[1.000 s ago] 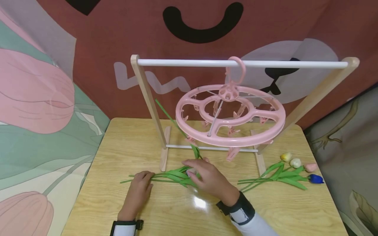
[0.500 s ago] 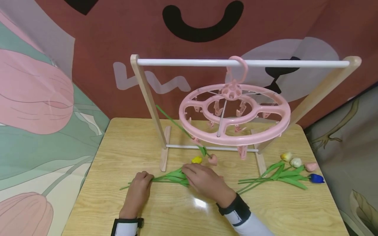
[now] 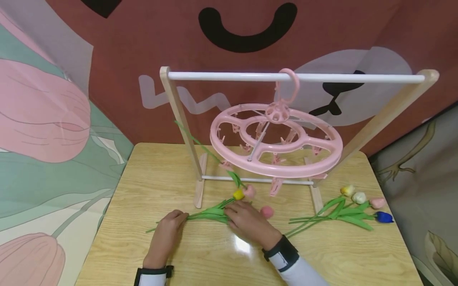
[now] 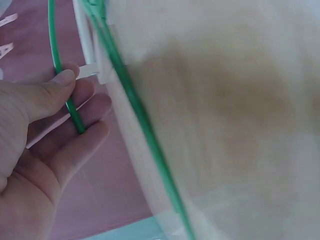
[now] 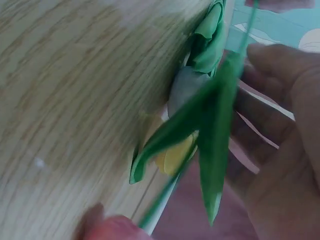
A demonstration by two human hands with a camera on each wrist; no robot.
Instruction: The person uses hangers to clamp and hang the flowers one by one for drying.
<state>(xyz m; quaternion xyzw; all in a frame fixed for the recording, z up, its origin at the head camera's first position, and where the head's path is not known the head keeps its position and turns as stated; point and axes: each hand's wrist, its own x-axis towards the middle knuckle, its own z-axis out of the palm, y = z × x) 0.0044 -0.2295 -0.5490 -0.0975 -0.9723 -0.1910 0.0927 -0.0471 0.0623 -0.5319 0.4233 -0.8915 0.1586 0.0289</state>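
Observation:
My left hand (image 3: 168,230) pinches a green stem (image 4: 55,45) between thumb and fingers in the left wrist view; other stems (image 4: 145,125) run alongside, outside its grip. Over the leaves, my right hand (image 3: 252,224) has its fingers curled round an artificial tulip (image 5: 220,115), by its stem and leaves. Beyond that hand a pink tulip head (image 3: 266,211) sticks out. A yellow tulip (image 3: 238,194) lies just behind the fingers. Below it in the right wrist view lies a pale grey tulip (image 5: 187,90). Its stem's course is hidden.
A pink round clip hanger (image 3: 277,161) hangs from the white rail (image 3: 229,76) of a wooden stand. One pink tulip (image 3: 249,191) hangs head down from a clip, above the hands. Several more tulips (image 3: 343,214) lie at the table's right.
My right hand's fingers, spread before, have closed on the tulip, and the hand has drawn slightly left. The yellow tulip has come into sight. The hanger swung right and back left.

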